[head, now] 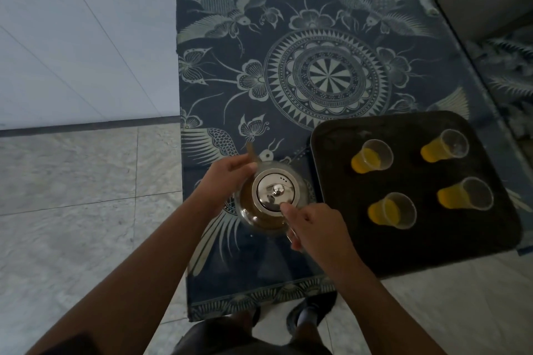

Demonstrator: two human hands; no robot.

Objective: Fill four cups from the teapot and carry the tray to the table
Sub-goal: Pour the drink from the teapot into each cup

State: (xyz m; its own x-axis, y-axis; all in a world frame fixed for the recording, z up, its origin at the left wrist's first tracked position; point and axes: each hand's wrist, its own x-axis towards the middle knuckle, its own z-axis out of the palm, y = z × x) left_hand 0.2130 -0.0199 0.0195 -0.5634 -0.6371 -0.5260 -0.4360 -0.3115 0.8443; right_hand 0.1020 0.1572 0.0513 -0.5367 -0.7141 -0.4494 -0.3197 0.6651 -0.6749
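A glass teapot with a shiny metal lid stands on the patterned table, just left of a black tray. It holds brown tea. My left hand presses against the pot's far left side by the spout. My right hand grips the handle at the near right, thumb touching the lid's rim. On the tray stand four clear plastic cups, each part full of yellow liquid: far left, far right, near left, near right.
The tray lies at the table's near right corner, slightly over the front edge. A blue patterned cloth covers the table. A white wall stands to the left and behind, with pale floor tiles below. My shoes show under the table's front edge.
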